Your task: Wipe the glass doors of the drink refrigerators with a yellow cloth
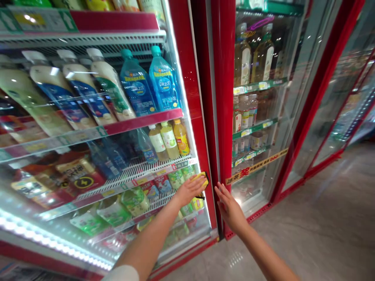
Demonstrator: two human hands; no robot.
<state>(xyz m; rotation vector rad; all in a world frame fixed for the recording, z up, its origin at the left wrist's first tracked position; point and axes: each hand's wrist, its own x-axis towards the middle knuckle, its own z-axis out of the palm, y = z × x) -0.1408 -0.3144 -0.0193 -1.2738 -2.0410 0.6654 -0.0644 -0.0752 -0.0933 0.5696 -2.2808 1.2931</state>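
My left hand reaches to the lower right side of a lit fridge's glass door, its fingers stretched over a yellow cleaning pad with a dark edge. The hand covers most of the pad, which lies against the door near its red frame. A short dark strip shows just below the fingers. To the right, my right hand is open and holds nothing. Its fingertips are by the red frame of the neighbouring fridge; whether they touch it I cannot tell.
Behind the left glass stand blue bottles, white-capped bottles and small juice bottles on shelves. A second fridge with green-edged shelves bears a yellow sign strip. Grey tiled floor extends at the lower right.
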